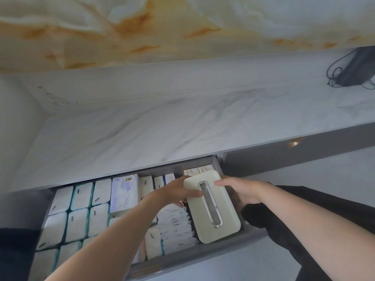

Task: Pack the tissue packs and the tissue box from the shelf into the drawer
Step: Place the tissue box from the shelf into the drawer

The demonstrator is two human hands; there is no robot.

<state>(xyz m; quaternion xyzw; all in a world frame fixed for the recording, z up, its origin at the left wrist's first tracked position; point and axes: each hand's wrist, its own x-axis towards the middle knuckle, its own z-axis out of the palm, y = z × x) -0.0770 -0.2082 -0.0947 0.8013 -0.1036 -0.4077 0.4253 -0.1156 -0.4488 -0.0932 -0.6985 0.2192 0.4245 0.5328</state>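
both hands grip the tissue box point(212, 205), one on each long side. left hand point(178, 191) comes in from the lower left, its thumb lying across the box's top near the slot and its other fingers curled under the left edge. right hand point(241, 192) comes in from the right with a dark sleeve point(304, 201) pushed back at the forearm; its thumb presses on the top right edge and the rest of the fingers wrap the side below, out of sight.

that box is cream-coloured with rounded corners and a long silver-rimmed opening down its lid. it sits at the right end of the open drawer point(203, 252), tilted slightly, its near corner just above the grey front panel; whether it already rests on the drawer floor i cannot tell.

to the left of it, the drawer is filled with tissue packs point(79, 211): white soft packs with teal edges standing in tidy rows, a fan of thin white packs point(176, 226) just beside the box, and one larger pack with purple print point(124, 194) near the middle. behind the box, two small cartons with yellow print point(197, 171) stand against the back wall.

beyond the drawer runs the pale marble-look shelf point(162, 122), bare across most of its width. at its far right corner lies a black device point(357, 67) with a tangle of black cable point(334, 72) beside it. above rises a wall panel point(142, 27) veined in amber and white.
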